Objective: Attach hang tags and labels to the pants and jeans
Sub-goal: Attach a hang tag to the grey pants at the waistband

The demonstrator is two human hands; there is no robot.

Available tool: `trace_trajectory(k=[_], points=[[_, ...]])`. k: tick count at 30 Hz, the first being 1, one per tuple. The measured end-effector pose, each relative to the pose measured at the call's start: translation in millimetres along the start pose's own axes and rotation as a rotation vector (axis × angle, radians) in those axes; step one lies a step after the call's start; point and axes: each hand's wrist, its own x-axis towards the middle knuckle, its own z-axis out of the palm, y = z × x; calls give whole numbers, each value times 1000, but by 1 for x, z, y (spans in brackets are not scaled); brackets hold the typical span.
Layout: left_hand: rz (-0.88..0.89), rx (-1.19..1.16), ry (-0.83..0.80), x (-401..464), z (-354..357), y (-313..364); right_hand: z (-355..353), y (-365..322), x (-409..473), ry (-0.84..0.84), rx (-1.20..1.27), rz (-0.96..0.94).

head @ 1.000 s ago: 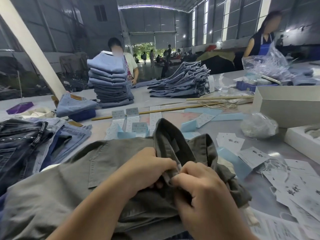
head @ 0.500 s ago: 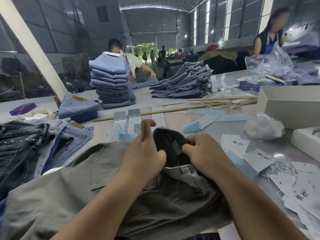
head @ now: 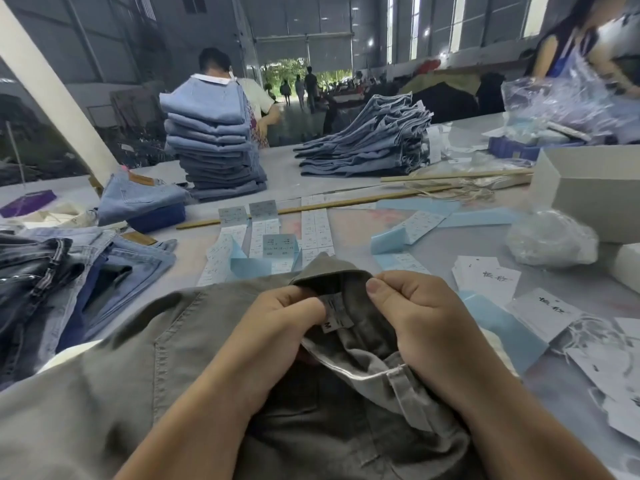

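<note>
The left hand [head: 280,315] pinched the white size label [head: 335,315], marked M, sewn inside the waistband; the right hand [head: 410,308] gripped the folded-back waistband edge. The grey twill pants [head: 114,368] lay spread on the surface [head: 363,223]. Beyond lay printed label strips [head: 313,226], white hang tags [head: 485,278] and a clear plastic bag [head: 550,239], contents indistinct.

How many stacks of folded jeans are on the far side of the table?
2: a tall neat stack at far left, a lower slanting stack at far centre. Others may be hidden.
</note>
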Motion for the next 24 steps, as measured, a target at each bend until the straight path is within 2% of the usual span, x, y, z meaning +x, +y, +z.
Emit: trace_trajectory(k=[5, 15, 24], points=[[15, -173, -46, 2, -4, -1, 3, 7, 2, 46, -65, 2], [50, -181, -58, 4, -5, -7, 5, 8, 1, 30, -43, -25], [22, -185, -3, 2, -3, -7, 7, 10, 0, 42, -26, -18]])
